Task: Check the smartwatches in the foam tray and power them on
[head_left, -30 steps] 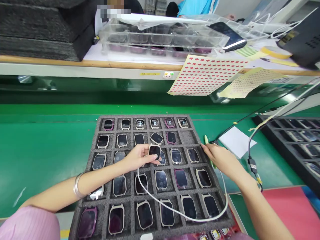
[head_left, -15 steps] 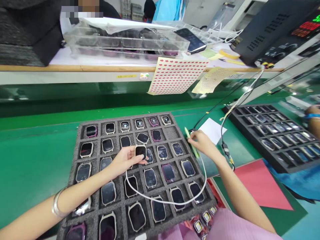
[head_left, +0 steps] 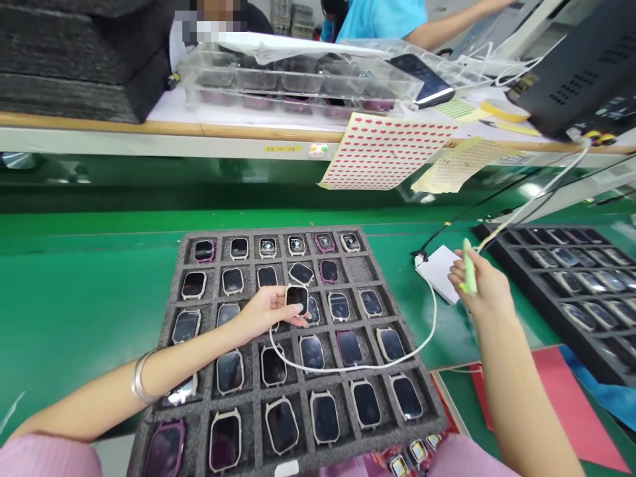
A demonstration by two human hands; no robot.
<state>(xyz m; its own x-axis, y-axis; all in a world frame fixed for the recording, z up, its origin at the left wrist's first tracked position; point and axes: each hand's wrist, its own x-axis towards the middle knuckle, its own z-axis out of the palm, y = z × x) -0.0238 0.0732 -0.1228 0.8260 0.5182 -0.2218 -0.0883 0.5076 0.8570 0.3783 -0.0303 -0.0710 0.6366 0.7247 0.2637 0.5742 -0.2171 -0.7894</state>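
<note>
My left hand (head_left: pixel 281 308) pinches a smartwatch (head_left: pixel 297 300) with a pale frame and dark screen, held above the foam tray (head_left: pixel 355 404). Several more watches, some purple-framed, lie in the tray's compartments. From beneath the held watch a white cable (head_left: pixel 342 368) loops over the tray to a plug beside the white card (head_left: pixel 442 268). To the right of the tray, my right hand (head_left: pixel 481 285) is closed round a light-green pen-shaped tool (head_left: pixel 469 268), which stands upright; its exact kind is unclear.
A second dark tray (head_left: pixel 571 265) of watches lies at the right, near a red sheet (head_left: pixel 561 397). On the shelf above are clear plastic trays (head_left: pixel 308 79), a phone (head_left: pixel 422 79), stacked black foam (head_left: pixel 74 66) and a black instrument (head_left: pixel 586 73). People stand behind it.
My right hand has lifted the green tool from the tray's right edge and moved right. My left hand keeps the watch over the tray. The view has shifted left.
</note>
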